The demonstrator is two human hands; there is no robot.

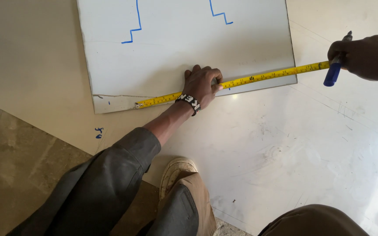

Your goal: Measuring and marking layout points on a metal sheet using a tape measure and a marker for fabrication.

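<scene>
A yellow measuring tape lies stretched along the near edge of a white board that carries blue stepped lines. My left hand, with a beaded bracelet on the wrist, presses the tape down on the board near its middle. My right hand holds the far right end of the tape together with a blue marker pen, just off the board's right corner. The tape's hook end rests at the board's chipped lower left corner.
The white board lies on a larger glossy pale sheet that covers a rough concrete floor. A small blue mark is drawn on the sheet. My shoe and bent knees stand at the sheet's near edge.
</scene>
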